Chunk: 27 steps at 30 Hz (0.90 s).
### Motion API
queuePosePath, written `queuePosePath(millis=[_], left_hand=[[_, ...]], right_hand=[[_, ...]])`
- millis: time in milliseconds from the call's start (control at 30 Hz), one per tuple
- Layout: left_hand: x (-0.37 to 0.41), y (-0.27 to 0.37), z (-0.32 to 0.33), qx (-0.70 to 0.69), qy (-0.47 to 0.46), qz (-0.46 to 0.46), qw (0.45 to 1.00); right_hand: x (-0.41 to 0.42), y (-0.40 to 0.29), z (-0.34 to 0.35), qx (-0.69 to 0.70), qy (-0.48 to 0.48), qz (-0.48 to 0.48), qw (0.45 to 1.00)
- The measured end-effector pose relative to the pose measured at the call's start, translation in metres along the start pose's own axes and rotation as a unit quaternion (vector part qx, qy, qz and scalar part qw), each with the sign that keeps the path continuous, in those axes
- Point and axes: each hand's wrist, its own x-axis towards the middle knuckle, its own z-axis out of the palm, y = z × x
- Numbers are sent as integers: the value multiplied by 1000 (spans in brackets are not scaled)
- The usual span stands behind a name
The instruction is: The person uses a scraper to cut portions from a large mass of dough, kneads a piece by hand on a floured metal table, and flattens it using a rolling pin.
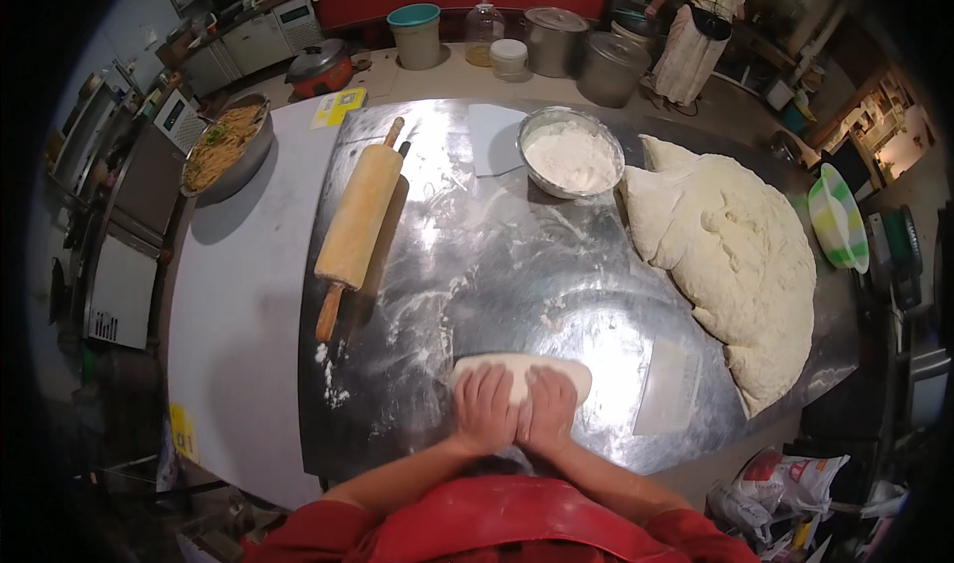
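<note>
Side by side, my left hand [486, 408] and my right hand [548, 408] press on a small oblong piece of dough [520, 365] near the front of the floured metal worktop [492, 265]. The fingers curve over the dough and its lower side is hidden. A thick wooden rolling pin [361, 216] lies to the left. Beyond the hands stands a metal bowl of white flour [571, 157]. A large mass of dough [734, 257] rests along the right side. Between it and my right hand lies a flat, pale rectangular scraper or sheet [668, 388].
A metal basin of orange-brown filling [227, 149] stands on the white table [246, 280] at left. A green-and-white plastic basin [838, 219] is at the right edge. Lidded pots [613, 67] and a bucket [415, 37] stand beyond the worktop. Another person [697, 34] is at the back right.
</note>
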Motion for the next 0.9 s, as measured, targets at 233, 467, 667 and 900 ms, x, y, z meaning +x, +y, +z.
queuePosePath(millis=[233,467,667,900], left_hand=[[64,-25,17,-4,-22,-36,999],[141,-71,61,14,0,-132,991],[160,-80,79,6,-49,-183,982],[104,-61,2,12,-336,-132,932]], right_hand=[[61,27,20,-34,25,8,999],[149,63,49,-86,-68,87,990],[166,78,47,-52,-32,61,996],[119,73,-21,109,-174,192,960]])
